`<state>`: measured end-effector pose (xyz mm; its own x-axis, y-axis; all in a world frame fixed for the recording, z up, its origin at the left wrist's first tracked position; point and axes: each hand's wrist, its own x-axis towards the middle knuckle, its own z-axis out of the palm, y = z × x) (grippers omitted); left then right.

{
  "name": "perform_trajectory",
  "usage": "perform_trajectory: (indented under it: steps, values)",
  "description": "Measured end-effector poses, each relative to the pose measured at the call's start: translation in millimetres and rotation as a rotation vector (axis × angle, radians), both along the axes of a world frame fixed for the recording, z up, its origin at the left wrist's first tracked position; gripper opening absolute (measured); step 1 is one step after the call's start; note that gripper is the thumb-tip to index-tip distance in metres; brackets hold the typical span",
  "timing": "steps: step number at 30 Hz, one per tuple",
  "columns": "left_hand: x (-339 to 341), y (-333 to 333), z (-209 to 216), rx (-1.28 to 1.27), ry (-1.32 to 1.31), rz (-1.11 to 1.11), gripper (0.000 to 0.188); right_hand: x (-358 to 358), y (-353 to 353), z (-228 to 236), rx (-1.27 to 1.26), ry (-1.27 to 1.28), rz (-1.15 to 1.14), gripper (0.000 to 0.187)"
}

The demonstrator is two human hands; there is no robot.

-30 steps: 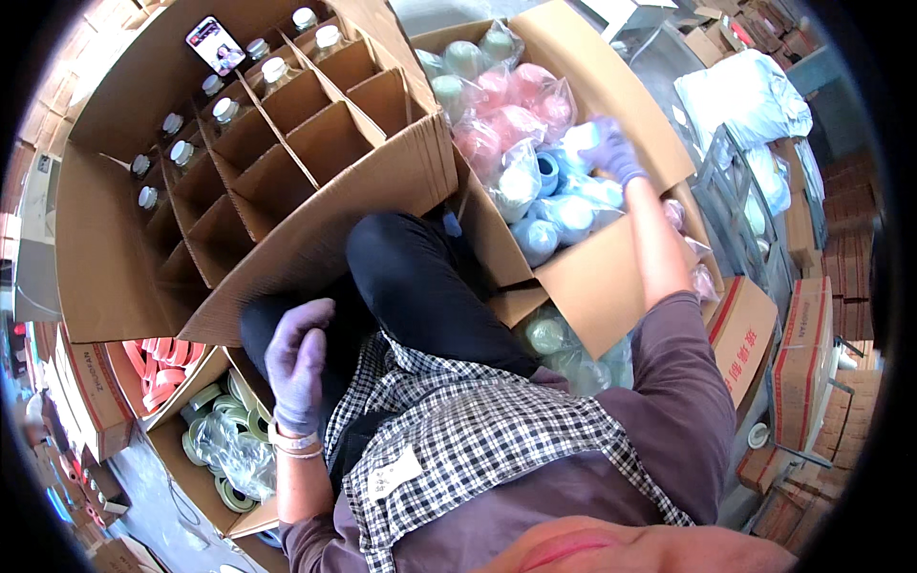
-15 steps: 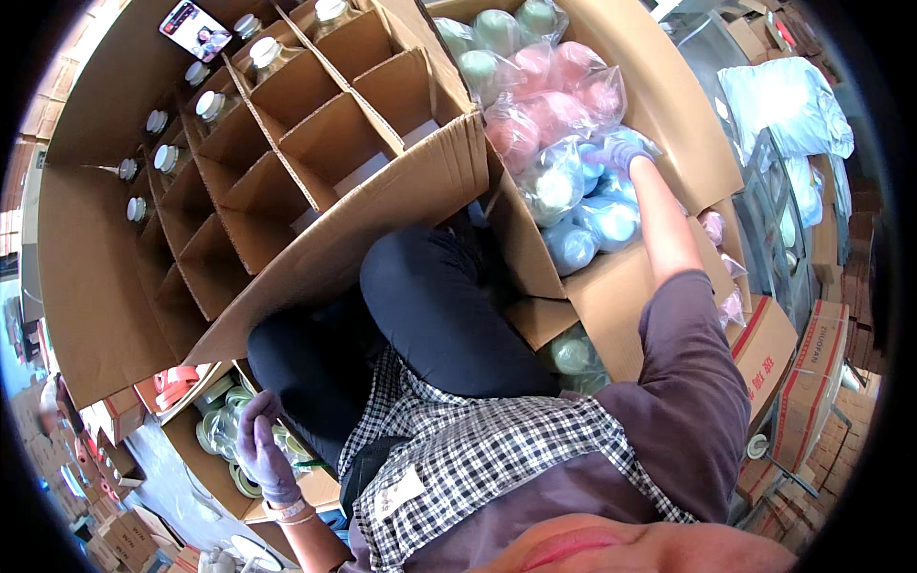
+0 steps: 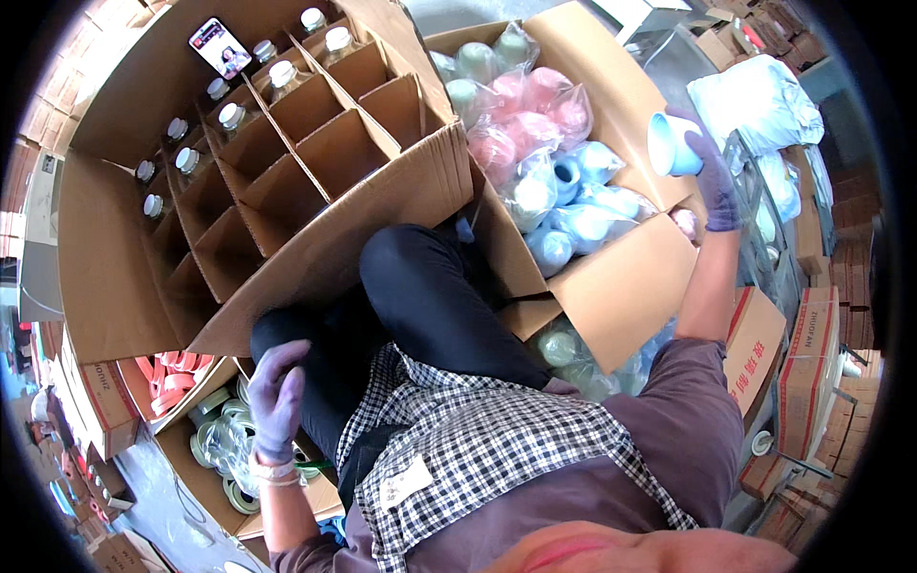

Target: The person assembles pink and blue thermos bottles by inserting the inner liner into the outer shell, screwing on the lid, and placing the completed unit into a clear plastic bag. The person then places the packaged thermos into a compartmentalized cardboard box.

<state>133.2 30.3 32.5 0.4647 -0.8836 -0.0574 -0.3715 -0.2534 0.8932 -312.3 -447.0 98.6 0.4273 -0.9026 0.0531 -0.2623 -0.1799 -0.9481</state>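
Observation:
My right hand (image 3: 714, 177), in a thin purple glove, grips a light blue cup (image 3: 676, 158) and holds it up beyond the right side of an open carton (image 3: 659, 86). In that carton lie bagged blue cups (image 3: 585, 222), bagged pink cups (image 3: 530, 134) and bagged pale green cups (image 3: 475, 62). My left hand (image 3: 279, 401), gloved too, hovers by my left knee with its fingers loosely apart and nothing in them. Close to it stands a small box with clear and pale green ring-shaped parts (image 3: 215, 444).
A large divided carton (image 3: 315, 253) with capped glass bottles (image 3: 188, 159) fills the left front. A phone (image 3: 220, 48) leans at its far side. Red straps or rings (image 3: 177, 377) lie at the lower left. White plastic bags (image 3: 755, 105) and stacked cartons (image 3: 807, 372) stand at the right.
My right hand has come up out of the bagged blue cups and moved right, now with a blue cup in it. My left hand has risen slightly.

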Motion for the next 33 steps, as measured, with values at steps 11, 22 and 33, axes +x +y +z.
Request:
perform_trajectory:
  steps: [11,22,33]
  values:
    - [-41.1,1.7,11.1,-0.055,-0.143,-0.258,0.035,56.8,-54.5,-228.2,0.634,0.632,0.211,0.077]
    - [-20.5,8.6,0.5,-0.046,0.009,0.124,0.032,0.8,-61.6,-189.4,0.611,0.06,0.216,0.051]
    - [-117.6,-97.3,-21.5,-0.448,-0.303,-0.44,0.066,-72.1,180.0,-9.8,0.534,-0.914,0.201,0.091]
